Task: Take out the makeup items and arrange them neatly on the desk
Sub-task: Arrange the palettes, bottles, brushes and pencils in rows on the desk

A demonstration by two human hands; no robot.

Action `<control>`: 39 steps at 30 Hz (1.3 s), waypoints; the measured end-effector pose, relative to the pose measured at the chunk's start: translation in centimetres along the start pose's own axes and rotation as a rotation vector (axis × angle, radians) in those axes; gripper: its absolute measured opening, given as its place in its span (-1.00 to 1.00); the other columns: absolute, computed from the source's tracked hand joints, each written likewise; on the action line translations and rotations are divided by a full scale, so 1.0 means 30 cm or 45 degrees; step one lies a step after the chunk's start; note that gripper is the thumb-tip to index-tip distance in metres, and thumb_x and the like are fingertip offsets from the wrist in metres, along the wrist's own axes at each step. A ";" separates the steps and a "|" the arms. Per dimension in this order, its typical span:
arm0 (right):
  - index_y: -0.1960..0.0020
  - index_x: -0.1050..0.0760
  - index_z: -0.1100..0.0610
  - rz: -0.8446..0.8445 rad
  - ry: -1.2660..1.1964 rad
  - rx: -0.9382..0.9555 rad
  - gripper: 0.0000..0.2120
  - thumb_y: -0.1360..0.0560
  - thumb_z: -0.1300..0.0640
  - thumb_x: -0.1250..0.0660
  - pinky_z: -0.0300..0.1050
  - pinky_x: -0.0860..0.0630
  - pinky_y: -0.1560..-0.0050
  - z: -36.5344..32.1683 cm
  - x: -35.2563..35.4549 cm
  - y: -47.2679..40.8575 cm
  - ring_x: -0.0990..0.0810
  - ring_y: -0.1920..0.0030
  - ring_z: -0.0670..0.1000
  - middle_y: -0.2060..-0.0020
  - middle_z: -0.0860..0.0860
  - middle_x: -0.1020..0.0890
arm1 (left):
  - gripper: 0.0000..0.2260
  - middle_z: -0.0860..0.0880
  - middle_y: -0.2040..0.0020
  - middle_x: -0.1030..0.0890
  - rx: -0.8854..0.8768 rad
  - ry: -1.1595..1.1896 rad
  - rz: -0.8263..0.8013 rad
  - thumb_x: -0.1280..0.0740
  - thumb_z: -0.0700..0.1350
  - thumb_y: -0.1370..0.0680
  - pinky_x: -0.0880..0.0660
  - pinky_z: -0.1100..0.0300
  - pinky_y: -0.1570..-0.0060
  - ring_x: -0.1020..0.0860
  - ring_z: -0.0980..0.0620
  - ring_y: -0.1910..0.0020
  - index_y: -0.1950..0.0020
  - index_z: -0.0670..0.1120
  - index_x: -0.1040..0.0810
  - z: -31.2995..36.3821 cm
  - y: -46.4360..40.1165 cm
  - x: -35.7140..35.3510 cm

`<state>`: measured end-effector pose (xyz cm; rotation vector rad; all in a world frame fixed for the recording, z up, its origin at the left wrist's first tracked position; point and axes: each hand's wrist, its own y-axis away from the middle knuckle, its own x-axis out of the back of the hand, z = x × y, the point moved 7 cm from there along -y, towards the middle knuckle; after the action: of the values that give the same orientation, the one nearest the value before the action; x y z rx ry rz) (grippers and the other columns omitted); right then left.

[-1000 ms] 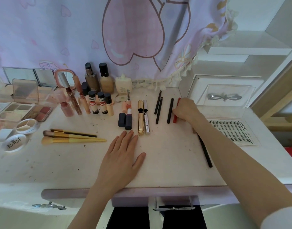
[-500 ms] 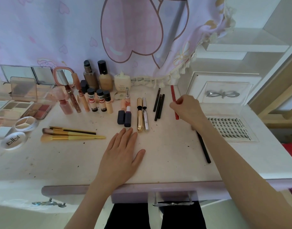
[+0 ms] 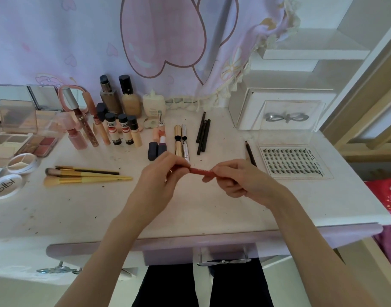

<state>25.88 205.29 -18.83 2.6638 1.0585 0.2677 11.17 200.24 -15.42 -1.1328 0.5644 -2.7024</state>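
A red makeup pencil (image 3: 200,171) is held level above the middle of the white desk (image 3: 79,209). My left hand (image 3: 159,180) pinches its left end and my right hand (image 3: 236,180) grips its right end. Behind them lie three black pencils (image 3: 203,134), a gold tube (image 3: 178,140) and a silver tube (image 3: 185,142) in a row. A dark brown pencil (image 3: 250,152) lies to the right, partly hidden by my right hand.
Foundation bottles (image 3: 118,96), small concealer tubes (image 3: 123,131) and lip glosses stand at the back left. Eyeshadow palettes (image 3: 24,140), round compacts (image 3: 6,185) and gold-handled brushes (image 3: 86,175) lie left. A lash tray (image 3: 293,162) and a clear box (image 3: 283,116) sit right.
My right hand lifted the red pencil from the row and brought it toward me. My left hand rose off the desk and took hold of the pencil's other end.
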 end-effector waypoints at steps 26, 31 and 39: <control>0.01 -0.50 0.04 0.321 0.764 0.430 -0.90 -0.56 0.08 -0.22 -0.23 -0.43 0.29 -0.117 -0.013 0.055 -0.49 0.34 -0.10 0.35 -0.08 -0.55 | -0.97 0.20 0.29 -0.49 -0.082 0.014 -0.241 -0.29 -0.11 -0.52 -0.35 0.53 0.24 -0.47 0.36 0.24 0.07 0.01 -0.49 0.093 -0.086 -0.003; 0.03 -0.49 0.07 0.408 0.897 0.525 -0.81 -0.58 0.02 -0.16 -0.26 -0.29 0.41 -0.150 -0.014 0.049 -0.37 0.46 -0.10 0.45 -0.09 -0.45 | -0.87 0.24 0.28 -0.45 -0.186 -0.059 -0.061 -0.33 -0.16 -0.48 -0.34 0.50 0.20 -0.45 0.27 0.23 0.12 0.08 -0.49 0.131 -0.122 0.072; -0.02 -0.51 0.05 0.475 0.912 0.590 -0.81 -0.58 0.01 -0.16 -0.15 -0.33 0.39 -0.152 -0.005 0.053 -0.40 0.46 -0.02 0.45 -0.01 -0.48 | -0.88 0.27 0.23 -0.53 -0.147 -0.017 -0.145 -0.39 -0.21 -0.45 -0.39 0.49 0.13 -0.50 0.24 0.09 0.08 0.00 -0.61 0.144 -0.127 0.058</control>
<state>25.59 204.86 -14.04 3.2711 0.8401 1.2654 13.03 202.01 -9.97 -1.2469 0.6814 -2.7874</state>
